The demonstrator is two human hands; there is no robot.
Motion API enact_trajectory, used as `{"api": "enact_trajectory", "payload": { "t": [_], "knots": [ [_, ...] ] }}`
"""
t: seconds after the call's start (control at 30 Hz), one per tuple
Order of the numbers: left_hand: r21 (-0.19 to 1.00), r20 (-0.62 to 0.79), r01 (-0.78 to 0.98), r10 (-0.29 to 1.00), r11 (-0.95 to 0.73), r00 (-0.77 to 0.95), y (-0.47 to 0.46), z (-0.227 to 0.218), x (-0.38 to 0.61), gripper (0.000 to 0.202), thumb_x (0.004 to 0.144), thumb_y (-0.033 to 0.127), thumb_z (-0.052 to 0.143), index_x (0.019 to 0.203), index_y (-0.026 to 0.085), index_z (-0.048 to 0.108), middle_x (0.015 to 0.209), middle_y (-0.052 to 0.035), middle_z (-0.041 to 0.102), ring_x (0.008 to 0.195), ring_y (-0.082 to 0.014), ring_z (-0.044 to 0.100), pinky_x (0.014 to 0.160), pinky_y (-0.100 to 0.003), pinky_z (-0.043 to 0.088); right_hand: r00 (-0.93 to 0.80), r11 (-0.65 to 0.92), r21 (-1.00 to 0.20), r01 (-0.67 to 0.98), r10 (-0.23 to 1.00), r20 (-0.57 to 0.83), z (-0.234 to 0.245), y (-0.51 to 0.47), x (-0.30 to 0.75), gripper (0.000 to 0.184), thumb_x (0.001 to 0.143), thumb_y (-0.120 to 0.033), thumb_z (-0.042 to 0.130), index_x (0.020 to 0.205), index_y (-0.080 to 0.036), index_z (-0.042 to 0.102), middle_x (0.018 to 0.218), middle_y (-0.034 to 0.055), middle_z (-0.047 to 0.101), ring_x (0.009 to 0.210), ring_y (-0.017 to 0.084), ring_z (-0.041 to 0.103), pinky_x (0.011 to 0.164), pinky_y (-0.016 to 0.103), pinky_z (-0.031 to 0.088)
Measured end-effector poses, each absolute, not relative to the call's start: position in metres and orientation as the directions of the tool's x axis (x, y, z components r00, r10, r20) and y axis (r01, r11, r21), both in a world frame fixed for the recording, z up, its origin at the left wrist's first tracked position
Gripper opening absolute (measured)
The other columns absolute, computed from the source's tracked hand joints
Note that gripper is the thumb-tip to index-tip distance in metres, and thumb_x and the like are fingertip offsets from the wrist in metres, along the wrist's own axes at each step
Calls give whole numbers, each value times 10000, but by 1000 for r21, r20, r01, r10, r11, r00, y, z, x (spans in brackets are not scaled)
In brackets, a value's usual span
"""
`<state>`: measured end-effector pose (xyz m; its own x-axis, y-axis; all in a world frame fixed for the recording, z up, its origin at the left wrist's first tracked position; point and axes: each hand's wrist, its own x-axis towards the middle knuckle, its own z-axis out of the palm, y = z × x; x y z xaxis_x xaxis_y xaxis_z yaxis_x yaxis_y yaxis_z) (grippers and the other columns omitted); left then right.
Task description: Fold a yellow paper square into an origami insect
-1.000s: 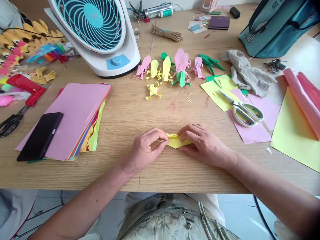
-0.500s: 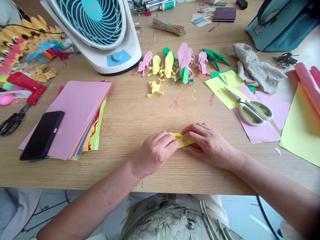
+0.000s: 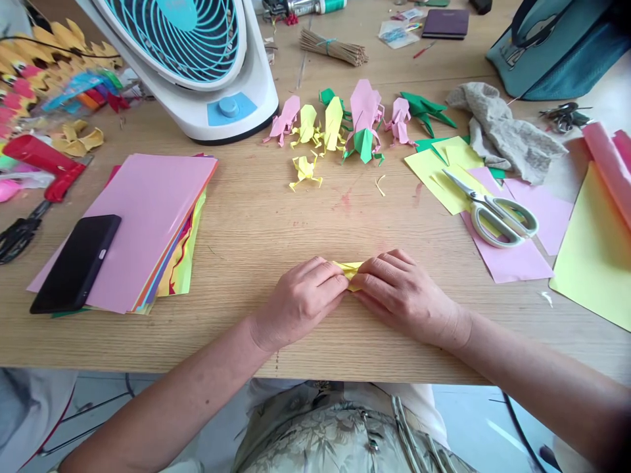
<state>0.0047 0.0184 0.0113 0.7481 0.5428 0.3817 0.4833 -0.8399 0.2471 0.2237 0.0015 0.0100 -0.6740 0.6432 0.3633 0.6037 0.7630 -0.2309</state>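
A small folded yellow paper piece [image 3: 351,269] lies on the wooden table [image 3: 256,223] near its front edge. My left hand [image 3: 300,299] and my right hand [image 3: 401,295] meet over it, fingers curled and pinching it from both sides. Most of the paper is hidden under my fingers. Beyond it stands a row of finished paper frogs [image 3: 340,125] in pink, yellow and green.
A stack of coloured sheets [image 3: 152,210] with a black phone [image 3: 76,263] on it lies at the left. White scissors [image 3: 493,210] rest on yellow and pink sheets at the right. A fan [image 3: 197,59], a grey cloth [image 3: 507,135], a teal bag [image 3: 557,46] stand behind.
My hands have closed in together over the yellow paper, covering more of it. The view has shifted slightly.
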Motion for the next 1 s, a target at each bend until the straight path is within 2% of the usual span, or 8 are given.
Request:
{"api": "enact_trajectory", "payload": {
  "t": [0.23, 0.47, 0.63, 0.8, 1.0],
  "knots": [
    [245, 334, 533, 587, -810, 738, 19, 12, -6, 158, 974, 135, 503, 896, 156, 639, 869, -49, 637, 837, -164, 572, 763, -296, 501, -678, 767, -162, 621, 630, 380, 10, 2, 223, 200, 985, -155, 479, 872, -200, 637, 833, 37, 663, 732, 164, 552, 726, 342, 375],
    [237, 335, 542, 592, -806, 733, 18, 13, -3, 182, 990, 157, 484, 906, 159, 645, 881, -51, 629, 848, -165, 571, 770, -297, 495, -666, 760, -186, 623, 640, 383, 10, 2, 219, 212, 978, -138, 476, 844, -202, 627, 797, 32, 636, 714, 163, 532, 705, 344, 353],
    [177, 354, 529, 556, -830, 753, 19, 12, -2, 196, 992, 161, 485, 871, 155, 639, 876, -50, 640, 819, -161, 562, 747, -296, 481, -660, 749, -160, 643, 648, 379, 11, 3, 216, 204, 992, -180, 486, 845, -200, 625, 776, 31, 631, 710, 166, 530, 694, 345, 344],
    [125, 369, 525, 530, -842, 763, 15, 14, -1, 179, 987, 143, 493, 871, 152, 629, 894, -49, 656, 812, -160, 555, 746, -303, 462, -672, 770, -114, 627, 610, 420, 11, 2, 216, 215, 981, -129, 480, 832, -179, 626, 739, 30, 613, 659, 158, 511, 672, 339, 343],
    [156, 346, 566, 582, -809, 736, 5, 15, -14, 153, 986, 148, 497, 928, 154, 638, 885, -47, 642, 814, -162, 547, 754, -297, 459, -642, 741, -246, 625, 667, 377, 9, -10, 223, 202, 1004, -196, 480, 861, -172, 620, 785, 38, 628, 695, 156, 558, 689, 328, 378]
  ]
}}
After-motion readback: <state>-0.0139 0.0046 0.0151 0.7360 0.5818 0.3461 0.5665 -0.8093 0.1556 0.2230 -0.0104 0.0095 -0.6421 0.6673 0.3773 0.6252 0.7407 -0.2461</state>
